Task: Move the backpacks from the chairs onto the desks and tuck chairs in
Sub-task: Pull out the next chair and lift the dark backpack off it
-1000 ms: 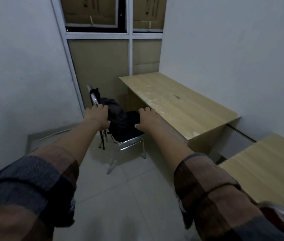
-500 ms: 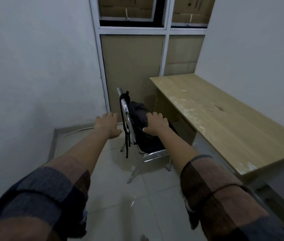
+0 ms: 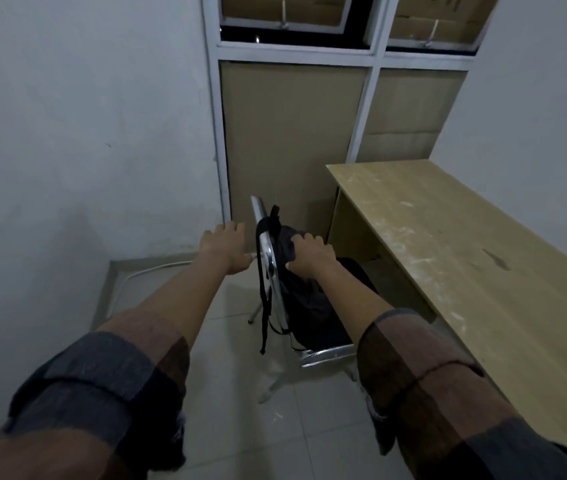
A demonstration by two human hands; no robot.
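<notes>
We are reaching for the backpack (image 3: 304, 299) on the chair (image 3: 323, 353) beside the desk (image 3: 465, 258), our right hand (image 3: 310, 256) resting spread-fingered on its top and our left hand (image 3: 226, 251) open beside the chair back, so we judge gripping and lifting comes next.

Both your arms reach fwd, nearly straight, plaid sleeves rolled above the elbows. Your left hand (image 3: 225, 249) is palm down, fingers spread and relaxed, thumb tip pointing right. Your right hand (image 3: 311, 255), level w/ the left, is palm down too, fingers bent over at the knuckles, wrist flat.
</notes>
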